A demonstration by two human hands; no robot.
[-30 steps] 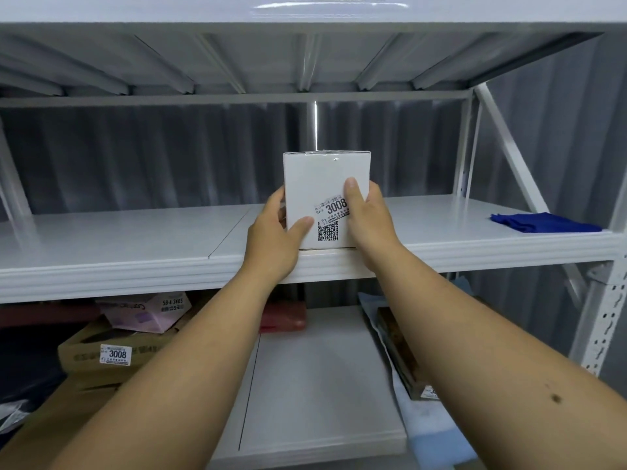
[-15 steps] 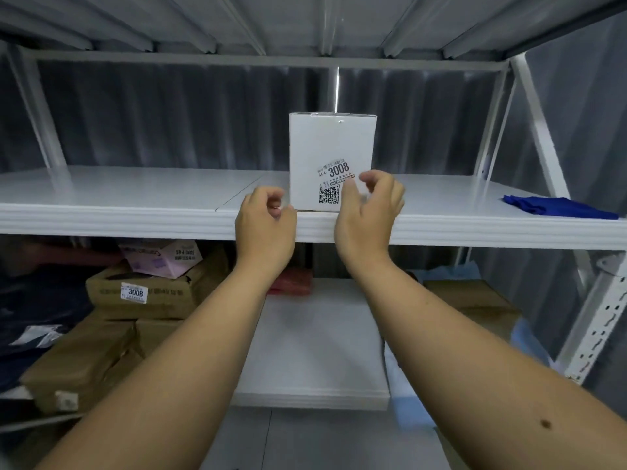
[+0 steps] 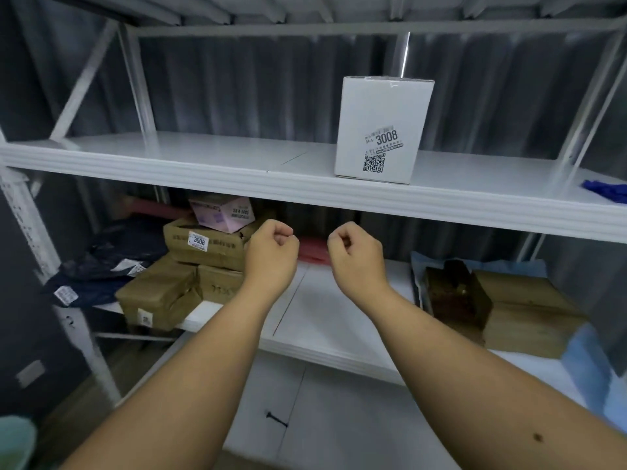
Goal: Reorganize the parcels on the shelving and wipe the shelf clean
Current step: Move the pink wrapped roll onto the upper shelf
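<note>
White parcel [image 3: 380,130] upright on upper shelf [image 3: 203,164]; left hand [image 3: 271,256] and right hand [image 3: 356,257] loosely clenched, holding nothing, below it.

The white box [image 3: 383,130] near the front edge of the top shelf [image 3: 203,157] says "3008" above a square code. The brown box [image 3: 207,244] on the lower shelf also says "3008"

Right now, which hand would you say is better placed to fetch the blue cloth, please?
Probably the right hand: the blue cloth lies at the upper shelf's far right end, and both hands hang empty.
</note>
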